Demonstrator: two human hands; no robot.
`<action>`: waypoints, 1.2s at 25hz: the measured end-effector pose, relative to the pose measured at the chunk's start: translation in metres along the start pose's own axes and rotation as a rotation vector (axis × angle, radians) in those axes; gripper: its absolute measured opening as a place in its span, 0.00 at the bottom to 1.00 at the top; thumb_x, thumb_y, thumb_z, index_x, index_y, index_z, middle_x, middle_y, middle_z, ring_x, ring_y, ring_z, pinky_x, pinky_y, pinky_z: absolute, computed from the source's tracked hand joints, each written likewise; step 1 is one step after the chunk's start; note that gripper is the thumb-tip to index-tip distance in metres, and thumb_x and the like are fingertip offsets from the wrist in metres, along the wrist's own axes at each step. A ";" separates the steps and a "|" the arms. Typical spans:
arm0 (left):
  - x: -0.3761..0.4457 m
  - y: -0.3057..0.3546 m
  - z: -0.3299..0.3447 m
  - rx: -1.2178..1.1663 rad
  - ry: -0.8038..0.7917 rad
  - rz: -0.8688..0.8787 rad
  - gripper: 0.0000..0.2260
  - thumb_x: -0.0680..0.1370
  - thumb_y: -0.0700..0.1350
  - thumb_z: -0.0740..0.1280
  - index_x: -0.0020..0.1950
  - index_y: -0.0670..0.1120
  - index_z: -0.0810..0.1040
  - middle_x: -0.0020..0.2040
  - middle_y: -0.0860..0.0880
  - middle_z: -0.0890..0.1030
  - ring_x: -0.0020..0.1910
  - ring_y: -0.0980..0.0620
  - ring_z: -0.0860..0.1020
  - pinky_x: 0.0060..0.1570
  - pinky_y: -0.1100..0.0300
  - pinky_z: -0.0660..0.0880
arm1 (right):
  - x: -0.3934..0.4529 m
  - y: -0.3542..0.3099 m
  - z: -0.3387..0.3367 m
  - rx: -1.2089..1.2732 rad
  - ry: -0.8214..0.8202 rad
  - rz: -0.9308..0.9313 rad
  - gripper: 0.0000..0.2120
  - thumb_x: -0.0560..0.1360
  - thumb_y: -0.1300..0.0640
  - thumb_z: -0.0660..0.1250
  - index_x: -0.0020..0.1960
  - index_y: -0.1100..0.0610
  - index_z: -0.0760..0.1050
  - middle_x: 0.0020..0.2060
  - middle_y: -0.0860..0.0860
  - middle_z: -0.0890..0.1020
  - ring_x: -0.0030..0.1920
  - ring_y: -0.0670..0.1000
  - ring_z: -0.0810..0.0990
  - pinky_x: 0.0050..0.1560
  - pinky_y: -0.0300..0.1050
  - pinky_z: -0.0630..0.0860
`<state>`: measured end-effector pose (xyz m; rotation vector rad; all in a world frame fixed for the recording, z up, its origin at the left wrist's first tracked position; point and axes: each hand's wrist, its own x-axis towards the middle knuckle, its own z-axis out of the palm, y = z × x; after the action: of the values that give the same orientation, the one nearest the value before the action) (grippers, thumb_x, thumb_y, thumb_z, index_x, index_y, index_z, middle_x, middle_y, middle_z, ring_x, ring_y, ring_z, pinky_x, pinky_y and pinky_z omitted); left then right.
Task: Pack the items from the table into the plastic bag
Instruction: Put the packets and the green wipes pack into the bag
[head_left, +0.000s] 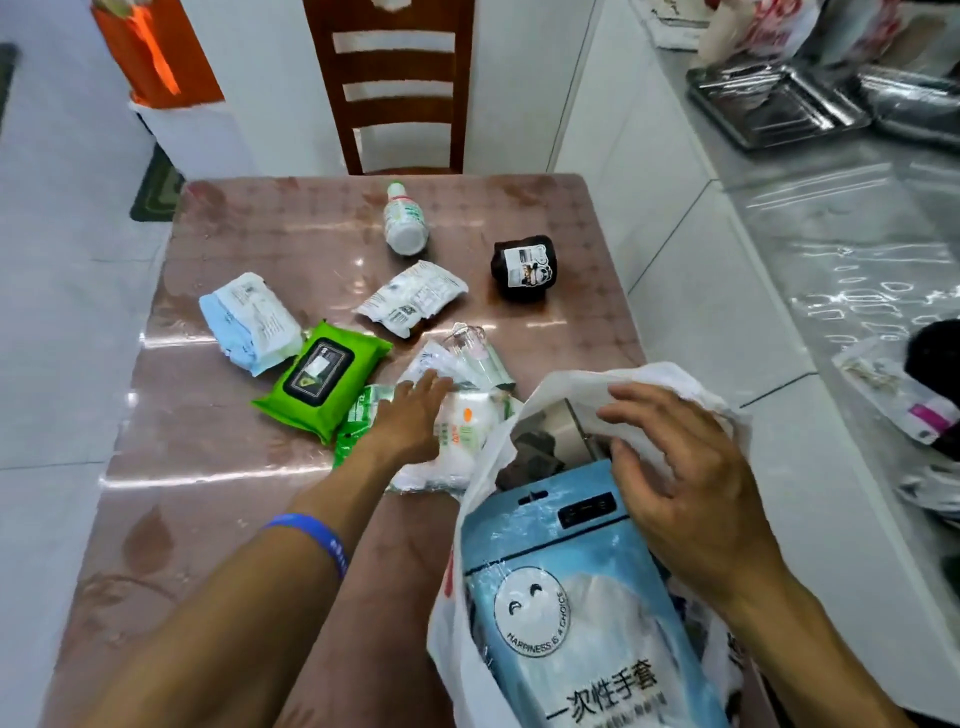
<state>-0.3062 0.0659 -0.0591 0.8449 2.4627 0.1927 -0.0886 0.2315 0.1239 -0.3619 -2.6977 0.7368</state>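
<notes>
A white plastic bag stands open at the table's near right corner. A light blue glove pack sticks out of it, with dark items behind. My right hand holds the bag's rim, fingers curled over the white plastic. My left hand lies flat with straight fingers on a pile of white and clear packets. On the table lie a green wipes pack, a blue-white packet, a white sachet, a white bottle on its side and a black roll.
The pink-brown table has a wooden chair at its far edge. A white counter runs along the right with metal trays and bags. An orange box stands at the back left on the tiled floor.
</notes>
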 end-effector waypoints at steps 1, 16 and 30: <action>0.012 -0.001 0.003 0.016 -0.030 0.018 0.48 0.67 0.39 0.74 0.79 0.52 0.51 0.80 0.48 0.52 0.74 0.39 0.59 0.63 0.43 0.69 | -0.004 0.005 0.000 -0.007 -0.018 0.032 0.13 0.73 0.62 0.65 0.56 0.55 0.80 0.59 0.46 0.80 0.59 0.44 0.76 0.65 0.30 0.66; -0.090 0.017 -0.074 -0.340 0.603 -0.280 0.12 0.73 0.56 0.70 0.49 0.49 0.81 0.43 0.45 0.85 0.41 0.42 0.82 0.37 0.55 0.74 | -0.029 0.011 -0.002 0.305 -0.100 0.132 0.17 0.75 0.67 0.69 0.52 0.44 0.79 0.47 0.37 0.82 0.48 0.42 0.82 0.46 0.35 0.79; -0.218 0.176 -0.108 -1.442 0.028 0.158 0.13 0.64 0.48 0.77 0.48 0.51 0.84 0.47 0.46 0.86 0.47 0.44 0.83 0.48 0.45 0.78 | -0.003 0.023 -0.065 1.320 -0.139 0.496 0.43 0.57 0.52 0.81 0.69 0.51 0.70 0.59 0.52 0.81 0.49 0.50 0.85 0.42 0.43 0.81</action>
<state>-0.1238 0.0778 0.1788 0.3197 1.5666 1.7231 -0.0577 0.2790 0.1641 -0.5921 -1.6221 2.4320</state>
